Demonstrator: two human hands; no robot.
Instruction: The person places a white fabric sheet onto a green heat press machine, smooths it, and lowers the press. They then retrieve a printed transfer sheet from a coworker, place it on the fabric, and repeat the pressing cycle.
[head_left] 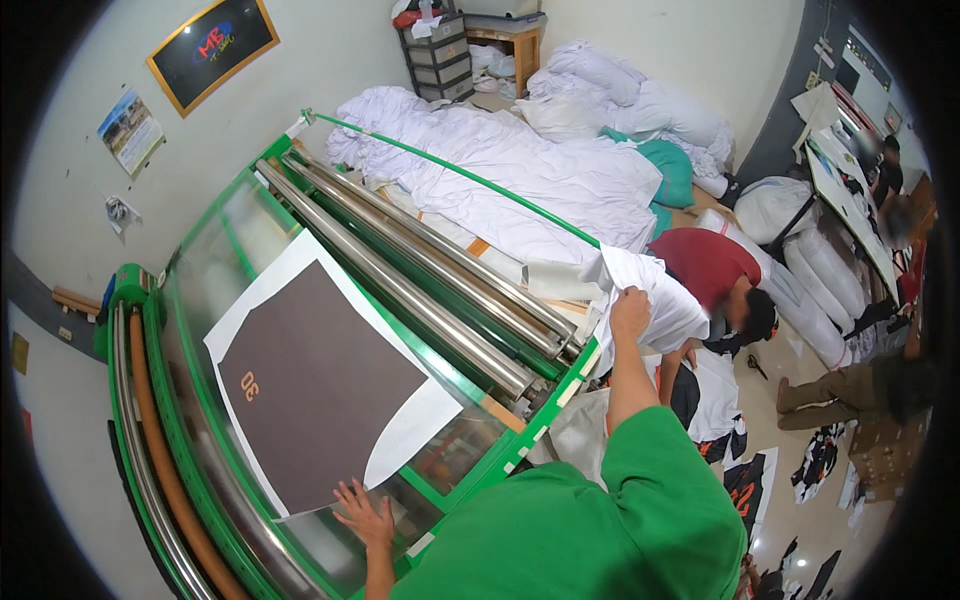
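A printed sheet (315, 375) lies on the clear top of a green-framed roller machine (440, 465). It carries a dark brown garment-panel shape with a small orange marking and a white border. My left hand (365, 517) rests by the sheet's near corner, its fingers spread and holding nothing. Out to the right, my right hand (630, 312) is closed on a white cloth (665, 300), which hangs in folds over the machine's right end.
Steel rollers (400, 275) run across the machine behind the sheet. White fabric (480, 160) is heaped beyond them. At right, a person in a red shirt (705, 275) bends down close to my right arm. Printed cloth pieces (750, 490) and scissors (757, 366) lie on the floor.
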